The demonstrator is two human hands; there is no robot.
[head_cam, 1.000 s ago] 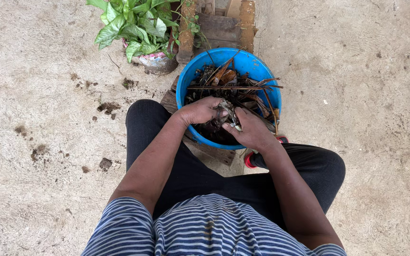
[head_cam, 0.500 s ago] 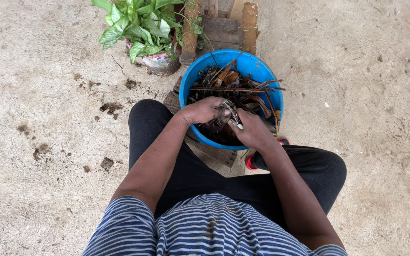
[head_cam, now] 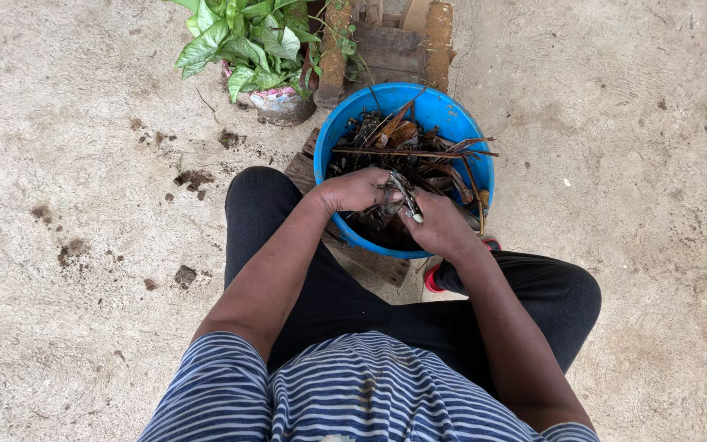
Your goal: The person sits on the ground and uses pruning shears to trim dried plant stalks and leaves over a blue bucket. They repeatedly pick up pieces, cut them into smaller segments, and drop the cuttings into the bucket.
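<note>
Gripping dry twigs [head_cam: 403,192], both hands [head_cam: 358,190] crowd the bucket's near rim [head_cam: 325,147].

Blue bucket [head_cam: 452,115] of dark brown twigs [head_cam: 407,151]; green-leaved plant [head_cam: 243,37]; navy-and-white striped shirt [head_cam: 345,393]; black trousers [head_cam: 353,303].

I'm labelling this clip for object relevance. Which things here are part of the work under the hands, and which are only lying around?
In use:
- left hand and right hand, both on a dry strip
- blue bucket
- sticks and dry leaves inside it

Lying about:
- potted green plant
- wooden boards behind the bucket
- soil clumps on the concrete floor
</note>
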